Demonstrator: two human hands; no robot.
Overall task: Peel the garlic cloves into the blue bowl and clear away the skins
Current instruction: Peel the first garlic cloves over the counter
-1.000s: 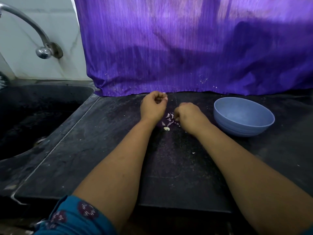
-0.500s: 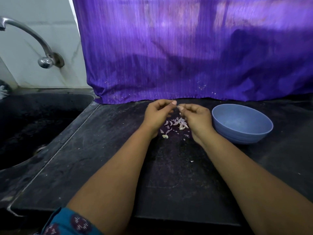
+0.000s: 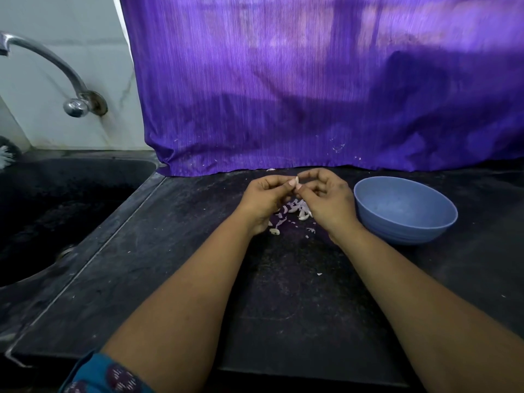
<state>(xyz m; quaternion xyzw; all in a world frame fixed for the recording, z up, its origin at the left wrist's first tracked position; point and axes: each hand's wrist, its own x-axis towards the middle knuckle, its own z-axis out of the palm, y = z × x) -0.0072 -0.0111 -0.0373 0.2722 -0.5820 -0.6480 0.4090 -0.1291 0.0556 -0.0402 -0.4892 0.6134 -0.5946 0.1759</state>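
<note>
Garlic clove (image 3: 297, 181) largely hidden by fingertips.
It is pinched between left hand (image 3: 265, 199) and right hand (image 3: 329, 198); skins (image 3: 295, 211) lie beneath, blue bowl (image 3: 404, 209) at three o'clock.

Counter (image 3: 170, 279): sink (image 3: 56, 211) at left, tap (image 3: 56, 78) on far wall above it. Bowl (image 3: 405, 211) at right. Skins pile (image 3: 295, 212) just left of bowl. Both hands, left hand (image 3: 265, 199) and right hand (image 3: 329, 198), meet above pile, garlic clove (image 3: 297, 181) between fingertips. Curtain (image 3: 312, 86) hangs behind, far edge.
</note>
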